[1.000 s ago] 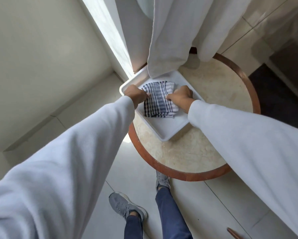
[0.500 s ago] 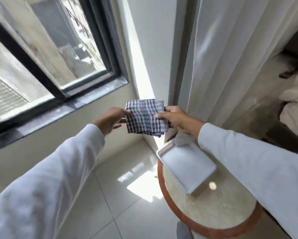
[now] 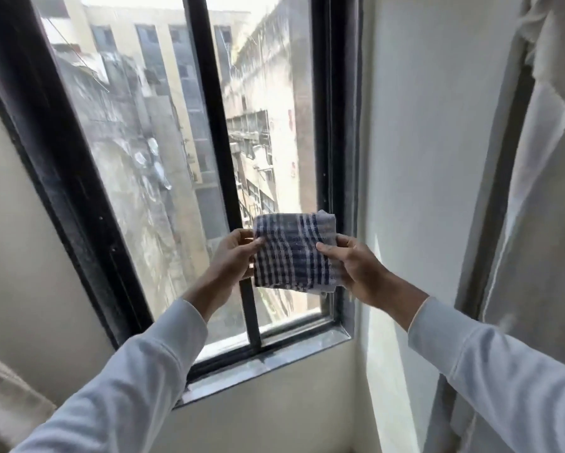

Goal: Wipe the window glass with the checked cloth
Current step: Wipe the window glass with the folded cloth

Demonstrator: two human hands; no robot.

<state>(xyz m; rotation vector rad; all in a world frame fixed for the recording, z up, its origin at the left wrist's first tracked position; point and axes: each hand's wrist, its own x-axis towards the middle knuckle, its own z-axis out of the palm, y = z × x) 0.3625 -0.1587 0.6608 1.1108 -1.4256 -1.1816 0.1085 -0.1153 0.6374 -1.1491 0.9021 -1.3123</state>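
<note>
Before the window glass [image 3: 163, 165] now, off the tray: checked cloth [image 3: 293, 251] pinched between left hand [image 3: 233, 256] and right hand [image 3: 356, 266].

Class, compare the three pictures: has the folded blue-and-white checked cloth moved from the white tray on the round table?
Yes. The folded blue-and-white checked cloth has gone upward, off the tray; both hands now hold it before the black-framed window's lower right pane.

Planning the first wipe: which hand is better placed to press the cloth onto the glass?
Probably the right hand: it holds the folded checked cloth before the right pane; the left hand only pinches its edge by the centre bar.
</note>
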